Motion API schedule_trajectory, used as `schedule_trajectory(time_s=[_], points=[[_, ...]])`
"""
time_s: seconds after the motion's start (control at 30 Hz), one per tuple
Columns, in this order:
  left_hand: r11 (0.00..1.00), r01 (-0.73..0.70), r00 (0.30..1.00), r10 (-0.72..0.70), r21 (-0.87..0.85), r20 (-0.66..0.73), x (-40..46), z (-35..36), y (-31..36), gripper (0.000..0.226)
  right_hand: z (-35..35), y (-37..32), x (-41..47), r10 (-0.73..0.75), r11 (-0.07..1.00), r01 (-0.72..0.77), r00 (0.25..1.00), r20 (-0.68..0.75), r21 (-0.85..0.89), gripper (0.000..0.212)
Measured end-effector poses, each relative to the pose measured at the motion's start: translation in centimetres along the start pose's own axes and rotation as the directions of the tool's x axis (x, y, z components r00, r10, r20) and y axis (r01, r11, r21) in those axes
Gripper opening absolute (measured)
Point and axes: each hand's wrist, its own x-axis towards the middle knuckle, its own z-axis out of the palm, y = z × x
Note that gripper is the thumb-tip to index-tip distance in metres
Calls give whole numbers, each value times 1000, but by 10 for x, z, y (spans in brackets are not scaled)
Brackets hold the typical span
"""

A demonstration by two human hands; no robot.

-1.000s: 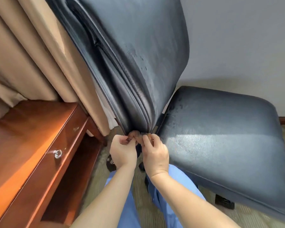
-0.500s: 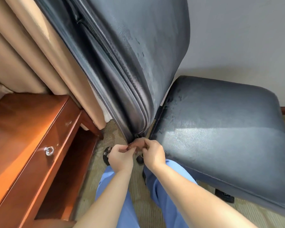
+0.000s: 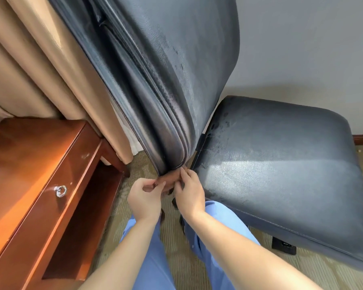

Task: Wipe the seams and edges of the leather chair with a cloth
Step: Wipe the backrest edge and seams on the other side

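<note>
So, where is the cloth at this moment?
In the head view, the brown cloth is low in the centre, pinched between the left hand and right hand, directly under the bottom edge of the chair backrest, left of the seat.

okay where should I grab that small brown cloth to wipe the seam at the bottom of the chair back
Pinch the cloth at its two side ends, coming from below, as the left hand and right hand do. It spans under the chair back, whose seam ends just above, so probably pull it taut upward.
</note>
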Motion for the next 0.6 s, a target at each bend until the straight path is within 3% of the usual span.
schedule_trajectory(time_s=[0.13, 0.27, 0.4, 0.6], points=[[996, 93, 994, -94, 17, 52, 9, 9, -14, 25, 4, 6, 11, -16, 983, 21, 999, 28, -180, 21], [987, 133, 983, -143, 90, 116, 11, 20, -24, 31, 4, 10, 20, 214, 939, -157, 964, 160, -306, 24], [982, 108, 983, -128, 152, 130, 11, 20, -25, 28, 2, 11, 19, 251, 950, -216, 958, 141, -226, 21], [991, 15, 995, -28, 134, 93, -3, 3, 6, 26, -25, -8, 0, 156, 975, -150, 987, 27, -165, 27]])
